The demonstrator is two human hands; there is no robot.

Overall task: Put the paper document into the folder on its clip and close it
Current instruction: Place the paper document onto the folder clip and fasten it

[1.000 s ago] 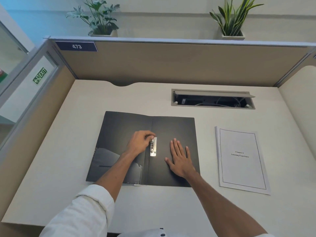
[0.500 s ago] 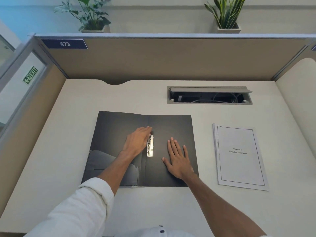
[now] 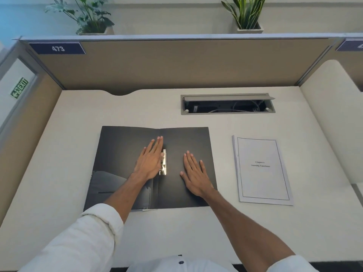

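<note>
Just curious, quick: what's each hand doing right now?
Left hand: open, flat on the folder beside its clip.
Right hand: open, flat, holding nothing.

pale desk (image 3: 196,228) bears open black folder (image 3: 121,152), paper document (image 3: 262,170).

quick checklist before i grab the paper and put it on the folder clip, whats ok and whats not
1. Folder fully open and flat on the desk: ok.
2. Clip free to take pages: cannot tell; the left hand lies against it and hides its lever.
3. Right hand free to fetch: ok; it rests flat on the right cover, holding nothing.
4. Paper document within view, clear of the folder: ok; it lies to the right, not overlapping.
5. Punch holes along the document's left edge: cannot tell, too small.
</note>
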